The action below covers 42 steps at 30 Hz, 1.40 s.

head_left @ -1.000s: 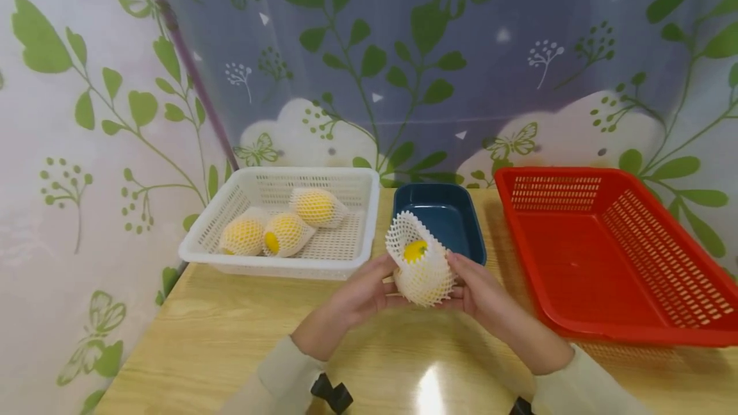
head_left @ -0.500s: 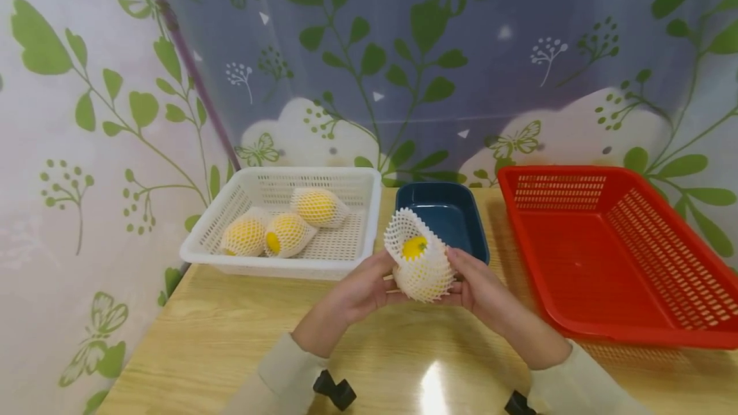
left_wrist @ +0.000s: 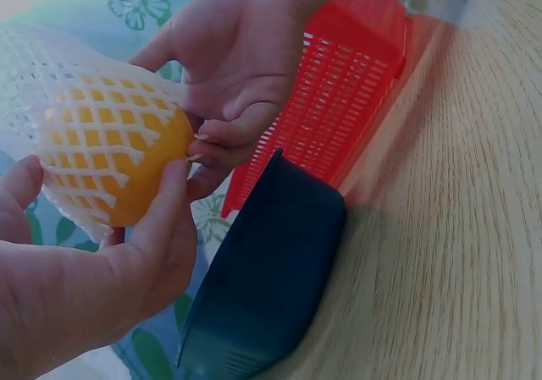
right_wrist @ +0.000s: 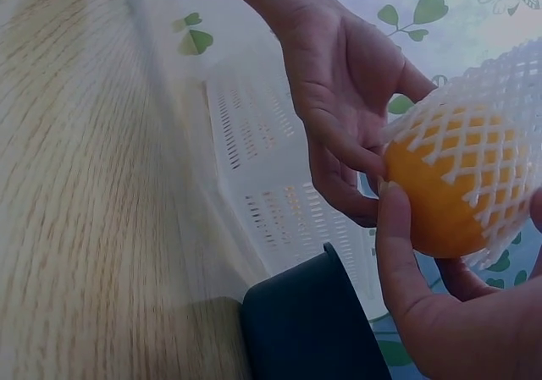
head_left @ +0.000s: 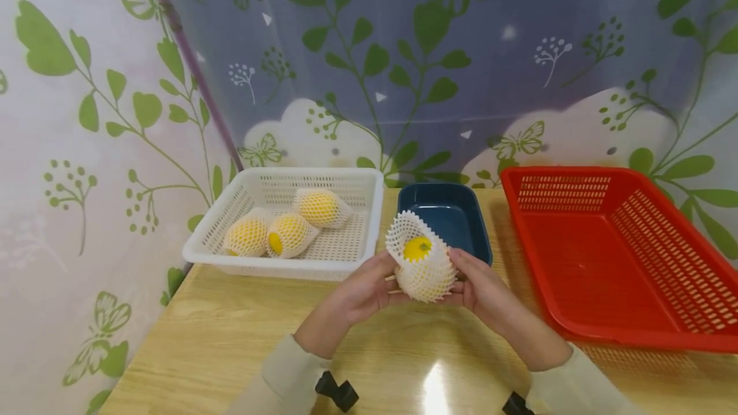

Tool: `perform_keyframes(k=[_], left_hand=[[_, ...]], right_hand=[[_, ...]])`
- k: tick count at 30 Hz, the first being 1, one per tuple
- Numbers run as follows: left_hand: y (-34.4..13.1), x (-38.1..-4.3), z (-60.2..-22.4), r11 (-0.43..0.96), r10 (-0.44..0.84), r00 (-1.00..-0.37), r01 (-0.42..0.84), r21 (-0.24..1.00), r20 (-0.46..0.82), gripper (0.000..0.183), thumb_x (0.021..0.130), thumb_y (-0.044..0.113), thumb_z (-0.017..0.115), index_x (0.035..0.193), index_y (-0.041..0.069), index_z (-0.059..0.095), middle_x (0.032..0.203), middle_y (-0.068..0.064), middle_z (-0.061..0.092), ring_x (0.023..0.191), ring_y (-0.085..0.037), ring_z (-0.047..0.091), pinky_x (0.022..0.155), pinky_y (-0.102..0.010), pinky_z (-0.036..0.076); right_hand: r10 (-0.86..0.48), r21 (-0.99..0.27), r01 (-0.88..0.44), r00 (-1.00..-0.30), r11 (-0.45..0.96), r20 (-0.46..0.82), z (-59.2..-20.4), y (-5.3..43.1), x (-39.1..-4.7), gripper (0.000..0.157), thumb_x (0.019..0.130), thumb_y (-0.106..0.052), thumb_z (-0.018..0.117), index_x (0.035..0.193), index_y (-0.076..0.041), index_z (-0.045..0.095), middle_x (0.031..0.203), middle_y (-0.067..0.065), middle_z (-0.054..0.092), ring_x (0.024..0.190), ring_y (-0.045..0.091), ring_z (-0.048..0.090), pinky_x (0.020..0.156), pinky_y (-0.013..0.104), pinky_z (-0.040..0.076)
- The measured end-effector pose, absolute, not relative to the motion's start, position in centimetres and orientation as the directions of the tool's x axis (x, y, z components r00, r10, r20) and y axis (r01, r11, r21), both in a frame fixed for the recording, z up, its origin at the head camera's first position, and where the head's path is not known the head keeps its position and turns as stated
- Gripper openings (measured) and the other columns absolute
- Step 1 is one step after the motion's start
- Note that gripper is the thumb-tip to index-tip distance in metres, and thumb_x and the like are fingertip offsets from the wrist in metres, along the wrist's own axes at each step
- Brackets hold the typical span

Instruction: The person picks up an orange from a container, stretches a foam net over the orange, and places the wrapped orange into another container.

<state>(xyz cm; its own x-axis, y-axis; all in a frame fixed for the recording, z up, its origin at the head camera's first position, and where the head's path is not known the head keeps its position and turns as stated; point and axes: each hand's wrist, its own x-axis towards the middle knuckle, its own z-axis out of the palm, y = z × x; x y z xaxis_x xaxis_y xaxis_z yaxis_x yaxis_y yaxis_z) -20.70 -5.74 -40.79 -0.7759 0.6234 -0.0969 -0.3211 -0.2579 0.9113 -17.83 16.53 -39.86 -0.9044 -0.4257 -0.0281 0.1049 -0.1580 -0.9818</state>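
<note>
Between both hands is a round yellow-orange fruit point(head_left: 417, 248) in a white foam net sleeve point(head_left: 426, 282), held up in front of the dark blue tray. The net's loose end flares open at the top, showing the fruit's small green stem spot. My left hand point(head_left: 364, 288) holds it from the left and my right hand point(head_left: 485, 293) from the right, thumbs on the sides and fingers beneath. From the left wrist view, the fruit's bare underside point(left_wrist: 148, 181) pokes out of the net, with fingertips of both hands against it.
At the left stands a white basket point(head_left: 282, 266) with 3 more netted fruits point(head_left: 290, 234) inside. A dark blue tray point(head_left: 446, 194) sits behind the hands. A large red basket point(head_left: 588, 268) occupies the table's right side. A patterned curtain point(head_left: 346, 50) hangs behind the table point(head_left: 230, 325).
The hands and the netted fruit stay almost in place. The fruit tips slightly, so more of its stem end shows in the net's opening. The whole view shifts a little.
</note>
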Motion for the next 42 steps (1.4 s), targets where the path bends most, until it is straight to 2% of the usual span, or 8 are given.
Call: perform_keyframes(k=[6, 12, 16, 23, 29, 33, 37, 42], left_hand=[[-5.9, -20.7, -41.1, -0.249, 0.623, -0.777, -0.311, 0.917, -0.095, 0.046, 0.105, 0.026, 0.041, 0.149, 0.013, 0.035, 0.138, -0.014, 0.047, 0.111, -0.026, 0.054, 0.096, -0.045, 0.049], [-5.8, -20.6, -41.6, -0.246, 0.639, -0.763, -0.318, 0.916, -0.093, 0.046, 0.106, 0.023, 0.04, 0.15, 0.013, 0.032, 0.14, -0.014, 0.046, 0.111, -0.025, 0.054, 0.1, -0.048, 0.046], [-5.6, -20.6, -41.8, -0.239, 0.642, -0.761, -0.317, 0.918, -0.095, 0.048, 0.106, 0.024, 0.041, 0.152, 0.014, 0.029, 0.14, -0.014, 0.046, 0.11, -0.023, 0.055, 0.1, -0.047, 0.046], [-5.6, -20.6, -41.8, -0.249, 0.617, -0.779, -0.328, 0.911, -0.112, 0.046, 0.105, 0.02, 0.04, 0.149, 0.007, 0.03, 0.137, -0.016, 0.047, 0.106, -0.022, 0.057, 0.098, -0.046, 0.048], [-5.4, -20.6, -42.1, -0.293, 0.591, -0.798, -0.345, 0.892, -0.114, 0.051, 0.102, 0.021, 0.05, 0.148, 0.01, 0.031, 0.127, -0.012, 0.051, 0.102, -0.022, 0.058, 0.101, -0.045, 0.046], [-5.3, -20.5, -42.3, -0.352, 0.587, -0.803, -0.363, 0.863, -0.098, 0.058, 0.101, 0.02, 0.054, 0.152, 0.015, 0.027, 0.123, -0.01, 0.053, 0.099, -0.021, 0.059, 0.097, -0.039, 0.049], [-5.4, -20.5, -42.3, -0.378, 0.579, -0.81, -0.363, 0.852, -0.088, 0.059, 0.101, 0.018, 0.054, 0.153, 0.015, 0.026, 0.119, -0.008, 0.056, 0.094, -0.019, 0.061, 0.089, -0.033, 0.054], [-5.5, -20.6, -42.2, -0.364, 0.584, -0.808, -0.352, 0.862, -0.084, 0.054, 0.102, 0.016, 0.049, 0.152, 0.014, 0.028, 0.117, -0.007, 0.057, 0.093, -0.018, 0.062, 0.088, -0.033, 0.054]], right_hand=[[-0.433, -0.984, 0.1, -0.901, -0.147, -0.027, -40.0, 16.5, -18.0, 0.061, 0.106, -0.039, 0.036, 0.144, 0.008, 0.027, 0.11, -0.001, 0.064, 0.095, 0.015, 0.069, 0.083, 0.032, 0.056], [-0.439, -0.982, 0.106, -0.898, -0.154, -0.028, -40.5, 16.9, -18.0, 0.049, 0.106, -0.038, 0.036, 0.138, 0.0, 0.038, 0.108, -0.001, 0.064, 0.093, 0.016, 0.069, 0.083, 0.032, 0.056], [-0.439, -0.98, 0.115, -0.898, -0.164, -0.032, -40.8, 17.2, -18.1, 0.046, 0.106, -0.038, 0.036, 0.135, -0.003, 0.041, 0.108, -0.001, 0.064, 0.093, 0.016, 0.069, 0.084, 0.032, 0.056], [-0.433, -0.968, 0.155, -0.9, -0.198, -0.056, -41.2, 17.1, -18.3, 0.035, 0.106, -0.039, 0.035, 0.127, -0.015, 0.049, 0.107, 0.0, 0.066, 0.091, 0.017, 0.069, 0.083, 0.032, 0.056], [-0.424, -0.968, 0.137, -0.905, -0.212, -0.035, -41.1, 17.1, -18.4, 0.034, 0.106, -0.041, 0.029, 0.128, -0.022, 0.047, 0.113, 0.002, 0.06, 0.092, 0.02, 0.065, 0.083, 0.031, 0.056], [-0.424, -0.967, 0.131, -0.905, -0.22, -0.026, -41.0, 17.0, -18.6, 0.037, 0.106, -0.042, 0.026, 0.133, -0.022, 0.042, 0.119, 0.001, 0.056, 0.097, 0.02, 0.063, 0.086, 0.032, 0.055], [-0.424, -0.967, 0.129, -0.905, -0.22, -0.024, -40.9, 16.9, -18.7, 0.039, 0.106, -0.043, 0.025, 0.136, -0.021, 0.038, 0.122, 0.001, 0.054, 0.1, 0.02, 0.062, 0.088, 0.032, 0.054], [-0.426, -0.966, 0.121, -0.905, -0.228, -0.013, -41.1, 16.8, -18.9, 0.038, 0.106, -0.043, 0.024, 0.134, -0.023, 0.039, 0.123, -0.001, 0.054, 0.101, 0.019, 0.062, 0.088, 0.032, 0.054]])
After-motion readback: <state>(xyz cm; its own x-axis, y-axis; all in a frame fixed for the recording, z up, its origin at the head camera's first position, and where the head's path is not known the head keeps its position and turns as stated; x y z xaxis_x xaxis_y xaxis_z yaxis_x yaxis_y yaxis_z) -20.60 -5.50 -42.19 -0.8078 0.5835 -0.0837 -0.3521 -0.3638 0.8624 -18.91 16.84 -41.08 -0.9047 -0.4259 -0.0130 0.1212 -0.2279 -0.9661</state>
